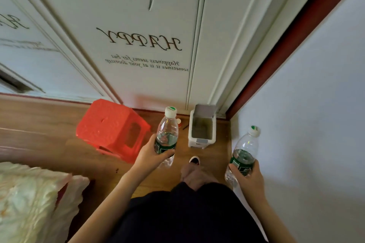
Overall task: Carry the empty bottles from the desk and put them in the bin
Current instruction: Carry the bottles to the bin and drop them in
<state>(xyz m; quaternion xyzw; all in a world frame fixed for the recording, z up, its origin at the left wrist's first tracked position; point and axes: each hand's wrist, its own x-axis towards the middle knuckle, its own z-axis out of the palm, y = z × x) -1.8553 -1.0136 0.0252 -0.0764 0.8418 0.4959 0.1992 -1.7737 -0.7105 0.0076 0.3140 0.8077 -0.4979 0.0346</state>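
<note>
The left hand (152,159) covers the lower label of its bottle (166,136); the right hand (247,177) hides the base of the other bottle (244,156). The bedding (29,199) is cut off at the lower left edge. A small item (178,121) behind the left bottle is unclear.

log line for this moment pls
stage: at bin | left hand: holds bottle | right hand: holds second bottle | bin: lid open

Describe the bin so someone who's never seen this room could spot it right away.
Look at the foot of the white door lettered HAPPY, near the corner with the wall. On the wooden floor stands a small white bin, lid flipped up. Unlike the red stool to its left, it is open-topped and pale.
</note>
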